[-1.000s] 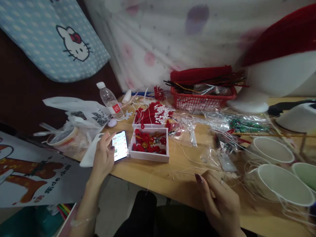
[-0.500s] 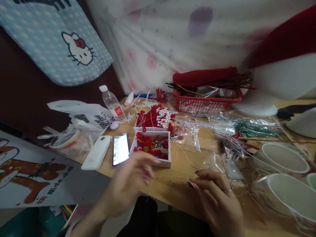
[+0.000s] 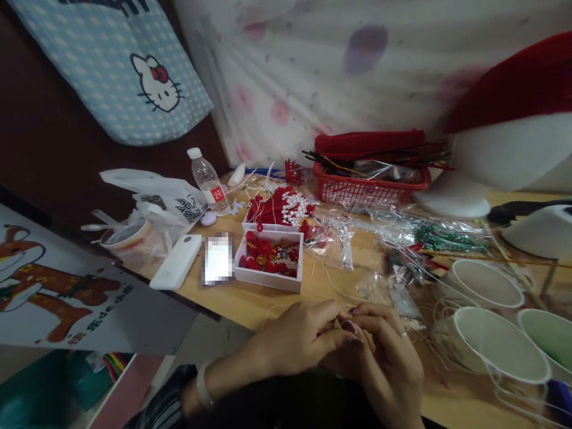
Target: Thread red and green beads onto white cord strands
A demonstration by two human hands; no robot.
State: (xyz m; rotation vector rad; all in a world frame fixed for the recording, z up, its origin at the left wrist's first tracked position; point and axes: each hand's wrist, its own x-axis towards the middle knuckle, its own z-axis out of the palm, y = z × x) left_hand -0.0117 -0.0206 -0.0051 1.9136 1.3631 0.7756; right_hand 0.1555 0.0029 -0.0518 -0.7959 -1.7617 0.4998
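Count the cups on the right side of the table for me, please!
3: a white cup farther back, another white cup in front of it, and a greenish cup at the far right. More could be hidden underneath.

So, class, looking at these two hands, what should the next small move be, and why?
Perhaps hold the right hand steady and draw the left hand gently leftward. Their fingertips are bunched close together, and whatever may be between them is hidden; a little space could reveal it. Slowly seems best, since a loose pale cord lies nearby on the table.
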